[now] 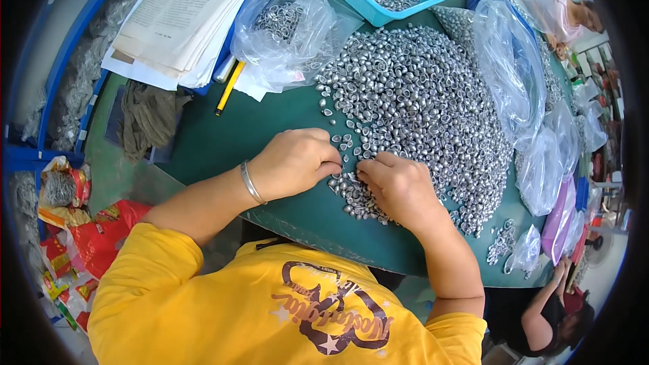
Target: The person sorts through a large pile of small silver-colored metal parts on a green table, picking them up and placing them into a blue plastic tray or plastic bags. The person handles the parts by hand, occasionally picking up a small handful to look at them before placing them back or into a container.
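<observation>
From my remote view through the head camera, I record nearest a yellow printed shirt (pixel 223 311) on the wearer, and a silver bangle (pixel 251 184) at the left wrist. The left hand (pixel 297 161) is at the near-left edge of the work, fingers curled and tips drawn together beside a few loose pieces; I cannot tell whether one is pinched there. The right hand (pixel 401 184) is bent over a small cluster (pixel 358 197), fingertips down among it; its grip on any piece is hidden from me. Beyond lies the main heap of small silver-grey metal pieces (pixel 419 88), many teardrop-shaped and hollow, spread on the green table (pixel 209 142). Left of the heap I note a yellow-and-black pencil (pixel 230 88), a clear bag (pixel 318 20) containing similar pieces, and stacked papers (pixel 169 23). Behind the heap stands a turquoise basket (pixel 377 16), part filled with metal pieces. Far right, a co-worker in pale pink (pixel 558 17) is near the table's opposite side.
</observation>
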Motion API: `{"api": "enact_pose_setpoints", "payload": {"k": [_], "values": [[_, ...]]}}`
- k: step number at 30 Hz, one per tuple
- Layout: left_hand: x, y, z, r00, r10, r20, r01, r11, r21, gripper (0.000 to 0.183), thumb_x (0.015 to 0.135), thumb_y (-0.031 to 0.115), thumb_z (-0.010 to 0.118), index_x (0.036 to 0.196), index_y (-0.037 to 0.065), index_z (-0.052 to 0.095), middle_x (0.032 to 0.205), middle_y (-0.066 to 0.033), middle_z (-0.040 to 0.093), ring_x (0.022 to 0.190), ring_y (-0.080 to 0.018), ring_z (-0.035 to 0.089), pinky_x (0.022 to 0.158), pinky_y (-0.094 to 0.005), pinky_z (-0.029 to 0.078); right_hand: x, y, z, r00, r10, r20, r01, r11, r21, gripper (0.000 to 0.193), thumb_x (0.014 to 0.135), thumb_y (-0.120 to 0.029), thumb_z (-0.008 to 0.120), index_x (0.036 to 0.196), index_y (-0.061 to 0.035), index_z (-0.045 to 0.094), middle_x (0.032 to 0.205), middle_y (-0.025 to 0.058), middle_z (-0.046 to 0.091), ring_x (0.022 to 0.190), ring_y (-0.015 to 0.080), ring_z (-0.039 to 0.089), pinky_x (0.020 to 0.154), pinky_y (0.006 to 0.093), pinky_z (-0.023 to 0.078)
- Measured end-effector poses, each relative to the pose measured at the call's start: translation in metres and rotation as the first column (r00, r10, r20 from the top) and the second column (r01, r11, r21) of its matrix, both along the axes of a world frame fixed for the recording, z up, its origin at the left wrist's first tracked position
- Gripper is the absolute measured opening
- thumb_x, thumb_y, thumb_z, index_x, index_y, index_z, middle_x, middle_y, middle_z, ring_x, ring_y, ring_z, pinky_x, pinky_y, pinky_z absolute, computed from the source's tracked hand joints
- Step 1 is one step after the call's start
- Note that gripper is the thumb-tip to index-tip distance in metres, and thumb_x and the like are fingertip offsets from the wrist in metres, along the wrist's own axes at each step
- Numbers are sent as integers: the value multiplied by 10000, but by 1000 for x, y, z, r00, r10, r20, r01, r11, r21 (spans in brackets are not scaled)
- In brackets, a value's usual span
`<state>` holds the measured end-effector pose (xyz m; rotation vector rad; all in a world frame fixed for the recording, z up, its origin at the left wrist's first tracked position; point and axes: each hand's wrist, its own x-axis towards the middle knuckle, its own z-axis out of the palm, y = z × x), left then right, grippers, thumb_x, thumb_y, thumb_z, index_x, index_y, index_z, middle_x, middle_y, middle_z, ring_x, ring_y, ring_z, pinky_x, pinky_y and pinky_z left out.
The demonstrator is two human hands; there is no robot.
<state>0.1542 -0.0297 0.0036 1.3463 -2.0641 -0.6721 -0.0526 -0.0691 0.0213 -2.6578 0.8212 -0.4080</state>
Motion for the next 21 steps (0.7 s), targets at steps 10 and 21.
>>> {"api": "enact_pose_setpoints", "payload": {"k": [10, 21], "values": [[-8, 4, -10, 999, -18, 37, 22, 992, -122, 69, 719, 102, 657, 764, 60, 627, 698, -68, 525, 666, -253, 557, 576, -348, 458, -5, 4, -6, 986, -89, 141, 75, 992, 101, 96, 745, -67, 644, 839, -52, 629, 652, 76, 534, 511, 258, 542, 459, 335, 443], [-9, 6, -9, 997, -66, 35, 70, 989, -129, 58, 722, 105, 652, 771, 81, 632, 685, -52, 509, 662, -242, 557, 558, -339, 457, -29, 3, -12, 612, -647, 454, -501, 127, 856, 86, 771, -36, 592, 830, 10, 549, 704, 63, 534, 498, 95, 427, 438, 205, 333]]}}
